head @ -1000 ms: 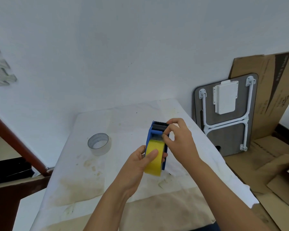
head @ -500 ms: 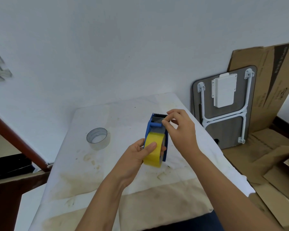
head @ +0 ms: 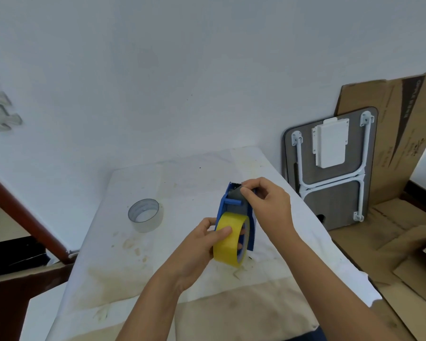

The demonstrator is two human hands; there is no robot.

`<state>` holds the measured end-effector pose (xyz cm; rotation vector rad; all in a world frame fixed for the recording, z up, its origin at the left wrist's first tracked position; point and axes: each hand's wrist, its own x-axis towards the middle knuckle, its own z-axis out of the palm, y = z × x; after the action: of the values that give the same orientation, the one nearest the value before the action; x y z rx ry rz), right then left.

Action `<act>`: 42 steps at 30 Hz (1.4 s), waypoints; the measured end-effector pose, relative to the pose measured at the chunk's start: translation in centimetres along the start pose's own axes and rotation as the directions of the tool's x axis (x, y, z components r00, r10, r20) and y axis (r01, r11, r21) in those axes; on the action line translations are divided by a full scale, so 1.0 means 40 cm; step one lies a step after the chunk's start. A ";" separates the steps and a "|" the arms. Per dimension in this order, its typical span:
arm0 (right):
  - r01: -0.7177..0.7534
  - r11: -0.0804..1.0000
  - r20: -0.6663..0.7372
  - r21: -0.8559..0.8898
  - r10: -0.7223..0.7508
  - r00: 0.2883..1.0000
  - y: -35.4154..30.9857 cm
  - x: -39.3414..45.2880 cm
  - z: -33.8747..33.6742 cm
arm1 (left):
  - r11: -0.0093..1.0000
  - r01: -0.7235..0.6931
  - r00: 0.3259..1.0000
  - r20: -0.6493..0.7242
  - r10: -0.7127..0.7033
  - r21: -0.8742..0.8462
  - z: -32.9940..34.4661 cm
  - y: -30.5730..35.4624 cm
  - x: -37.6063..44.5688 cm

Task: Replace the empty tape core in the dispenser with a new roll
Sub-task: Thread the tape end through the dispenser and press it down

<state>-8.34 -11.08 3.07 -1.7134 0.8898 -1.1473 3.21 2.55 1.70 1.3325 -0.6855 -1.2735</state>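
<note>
**Yellow roll seated in dispenser, both hands on it**

We see the blue dispenser [head: 236, 212] held above the worktop [head: 177, 183]. Our left hand [head: 199, 244] grips the yellow tape roll [head: 229, 238] seated in the dispenser, thumb across the roll's face. Our right hand [head: 268, 205] pinches at the dispenser's top, by the toothed blade. The empty core [head: 145, 214] lies left of the dispenser, well apart, on the worktop.

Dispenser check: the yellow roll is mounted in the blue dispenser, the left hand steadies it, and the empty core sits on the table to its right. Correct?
Not quite. The head view shows the empty core on the table left of the blue dispenser, not right. Yellow roll and left hand are as stated.
</note>
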 end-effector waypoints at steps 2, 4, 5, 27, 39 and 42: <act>0.004 1.000 0.025 0.000 -0.004 1.000 -0.002 -0.003 0.003 | 0.999 0.035 0.999 0.008 -0.035 -0.033 -0.003 0.001 0.013; 0.016 1.000 0.075 0.023 -0.017 0.997 -0.007 -0.008 0.008 | 0.995 0.075 0.997 0.027 -0.074 -0.066 -0.003 0.005 0.023; 0.026 0.999 0.108 0.032 -0.029 0.994 -0.011 -0.011 0.011 | 0.992 0.095 0.995 0.050 -0.091 -0.086 -0.001 0.008 0.027; 0.315 0.866 0.524 -0.389 -0.073 0.849 -0.112 -0.007 -0.016 | 0.980 0.159 0.987 0.053 -0.154 -0.119 -0.021 0.015 0.020; 0.406 0.793 0.458 -0.454 -0.183 0.870 -0.078 -0.011 0.000 | 0.995 0.095 0.996 -0.001 -0.095 -0.030 -0.027 0.013 0.016; 0.387 0.836 0.453 -0.389 -0.193 0.870 -0.079 -0.013 0.004 | 0.996 0.080 0.997 -0.006 -0.080 -0.038 -0.028 0.012 0.015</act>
<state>-8.06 -9.42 5.79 -2.4538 0.6884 -0.7476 4.55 2.25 1.76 1.3453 -0.6050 -1.3385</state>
